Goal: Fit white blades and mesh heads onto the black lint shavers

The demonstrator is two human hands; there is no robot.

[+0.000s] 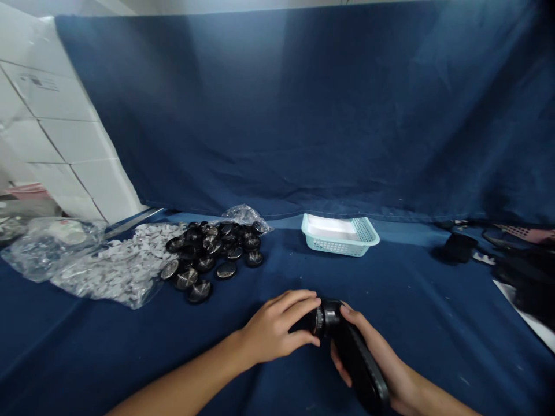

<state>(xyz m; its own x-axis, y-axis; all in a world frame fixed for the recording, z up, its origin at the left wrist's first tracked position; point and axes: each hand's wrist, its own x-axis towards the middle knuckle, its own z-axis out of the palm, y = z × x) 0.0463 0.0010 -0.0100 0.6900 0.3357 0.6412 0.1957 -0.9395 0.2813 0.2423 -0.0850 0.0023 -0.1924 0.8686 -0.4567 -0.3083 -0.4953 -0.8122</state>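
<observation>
My right hand (381, 361) is wrapped around a long black device (358, 361) with a round knob-like end, held low over the blue cloth. My left hand (277, 329) curls its fingers onto that round black end (324, 318), gripping it at the top. A heap of black and silver round discs (208, 251) lies on the cloth to the upper left of my hands, out of reach of either hand.
A pale green plastic basket (340, 236) holding something white stands behind my hands. Clear bags of small white pieces (117, 266) lie at left. Dark cables and objects (498, 254) crowd the right edge. A blue cloth backdrop (303, 104) hangs behind; white boxes (56, 133) stand far left.
</observation>
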